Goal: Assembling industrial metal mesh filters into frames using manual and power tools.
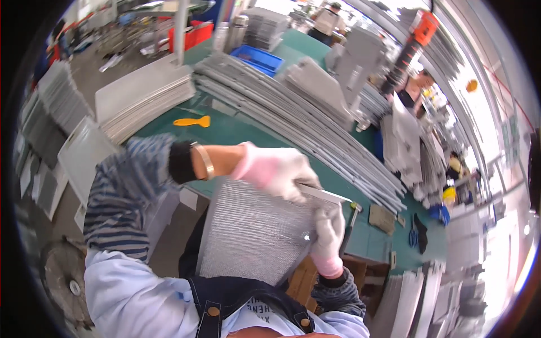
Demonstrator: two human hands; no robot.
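A rectangular silver mesh panel (pixel 253 231) with a thin metal frame is tilted up in front of my body. My left hand (pixel 280 172), in a white and pink glove, reaches across from the left, its fingers bent over the panel's far edge near the right corner. Gripping the panel's right edge is my right hand (pixel 328 234), gloved the same way, with its thumb on the mesh side. Fingertips of the left hand are slightly blurred. A light metal strip (pixel 329 194) runs along the panel's far right corner, just beyond both hands.
Long grey metal profiles (pixel 298 124) lie across the green table (pixel 248 125). An orange scraper (pixel 192 121) rests at the left, near stacked flat panels (pixel 143 96). At the right are a hammer (pixel 355 208), a grey block (pixel 382 218) and blue-handled scissors (pixel 413 236). An orange-black power tool (pixel 411 48) hangs above.
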